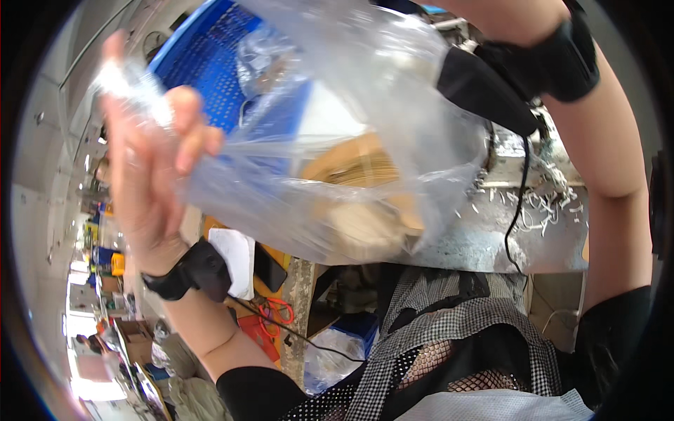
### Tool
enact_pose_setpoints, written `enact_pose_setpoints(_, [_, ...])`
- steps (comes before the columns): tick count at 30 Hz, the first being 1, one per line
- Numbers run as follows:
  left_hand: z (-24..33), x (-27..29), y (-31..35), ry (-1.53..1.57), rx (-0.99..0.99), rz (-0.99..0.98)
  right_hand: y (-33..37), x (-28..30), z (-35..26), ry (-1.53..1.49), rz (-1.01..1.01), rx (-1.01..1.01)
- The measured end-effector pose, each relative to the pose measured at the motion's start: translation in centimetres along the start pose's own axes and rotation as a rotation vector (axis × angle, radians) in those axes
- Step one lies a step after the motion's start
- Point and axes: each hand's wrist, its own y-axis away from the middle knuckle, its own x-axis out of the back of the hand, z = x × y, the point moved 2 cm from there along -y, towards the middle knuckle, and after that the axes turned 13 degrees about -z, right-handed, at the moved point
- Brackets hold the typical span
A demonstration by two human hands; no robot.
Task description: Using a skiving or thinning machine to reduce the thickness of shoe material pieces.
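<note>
A clear plastic bag (267, 203) is stretched across the middle in front of me. My left hand (151, 161) has its fingers curled on the film at the bag's left side, with one finger pointing up. Inside the bag, seen through the plastic, is a stack of thin tan sheets or flat pieces (361, 165); their exact kind is unclear. At the top edge, part of my right hand (512, 17) shows beside the bag's upper end, its fingers out of the picture. Both wrists wear black bands, and a black flap hangs near the right one.
Behind the bag stands a blue perforated crate (203, 77) with crumpled clear plastic inside. A metal work surface (484, 231) on the right carries white scraps. Red-handled scissors (275, 316), a dark phone (269, 268) and white paper (235, 259) lie at the lower left. A black cable (516, 210) hangs at right.
</note>
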Motion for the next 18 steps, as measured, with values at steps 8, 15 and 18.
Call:
enact_pose_setpoints(8, [-0.9, -7.4, -4.3, -0.07, 0.049, -0.37, -0.2, -4.7, 0.6, 0.047, 0.131, 0.308])
enact_pose_setpoints(15, [-1.3, -10.8, -3.7, -0.55, -0.235, -0.148, 3.5, -4.4, 1.7, -0.092, 0.149, 0.33])
enact_pose_setpoints(18, [-1.6, -8.3, -3.4, -1.121, -0.23, -0.202, 3.7, -4.8, 2.9, -0.15, 0.163, 0.394])
